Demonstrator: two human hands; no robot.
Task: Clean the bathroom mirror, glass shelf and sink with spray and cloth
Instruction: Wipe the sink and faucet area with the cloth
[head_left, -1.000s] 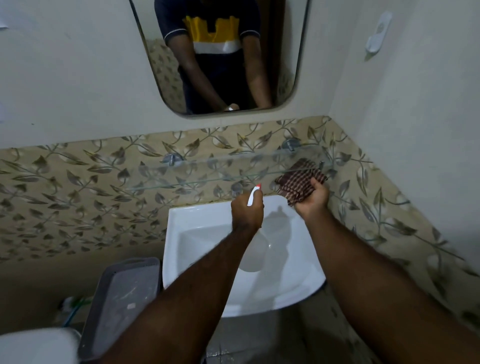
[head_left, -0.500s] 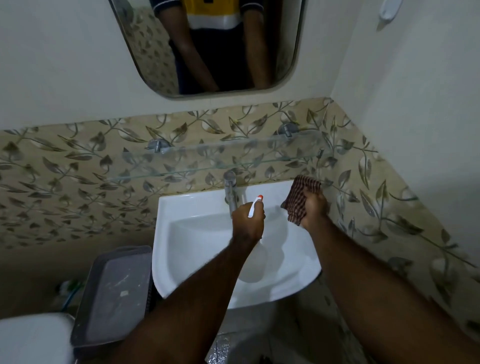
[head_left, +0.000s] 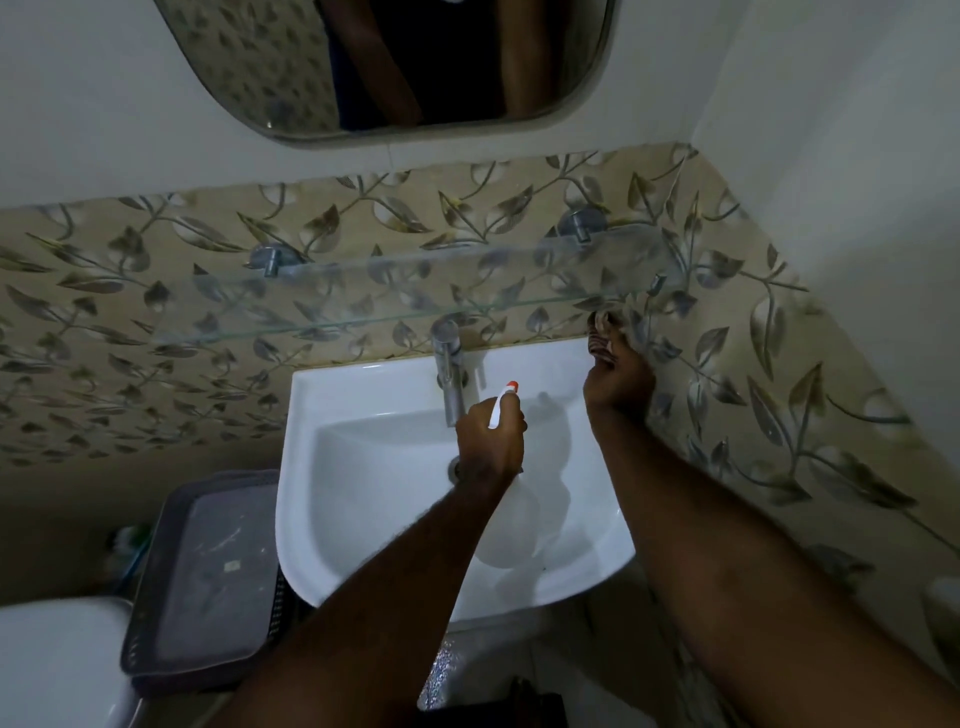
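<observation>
My left hand (head_left: 491, 441) grips a white spray bottle (head_left: 506, 512) with a red-tipped nozzle, held over the basin of the white sink (head_left: 363, 499) just in front of the chrome tap (head_left: 449, 369). My right hand (head_left: 618, 382) holds a bunched brown checked cloth (head_left: 600, 340) at the sink's back right corner, just under the right end of the glass shelf (head_left: 415, 283). Above, on the wall, hangs the mirror (head_left: 384, 67), reflecting my arms.
A dark plastic basket with a lid (head_left: 208, 582) stands left of the sink, beside a white toilet tank (head_left: 57, 665). Leaf-patterned tiles cover the back wall and the right wall (head_left: 779, 364), which runs close to my right arm.
The view has tilted down toward the sink. My right hand with the cloth dropped from the shelf's right end to the sink's back corner. The spray bottle lowered over the basin.
</observation>
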